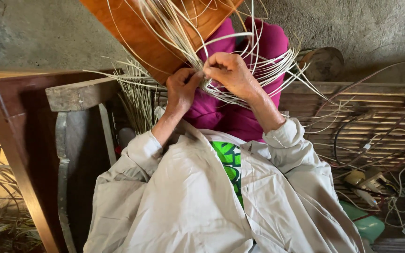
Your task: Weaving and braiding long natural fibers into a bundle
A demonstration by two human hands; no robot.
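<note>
Both my hands work a bundle of thin pale cane strips held in front of my lap. My left hand pinches several strips between thumb and fingers. My right hand is closed on the strips right beside it, the two hands touching. The strips fan upward over an orange-brown wooden board and loop out to the right. Below the hands lie my magenta trousers. I wear a light grey jacket over a green shirt.
A dark wooden frame with a rough plank stands at the left. More cane strips lean beside it. A slatted bamboo platform with cables, a plug block and a green object lies to the right. Concrete floor lies beyond.
</note>
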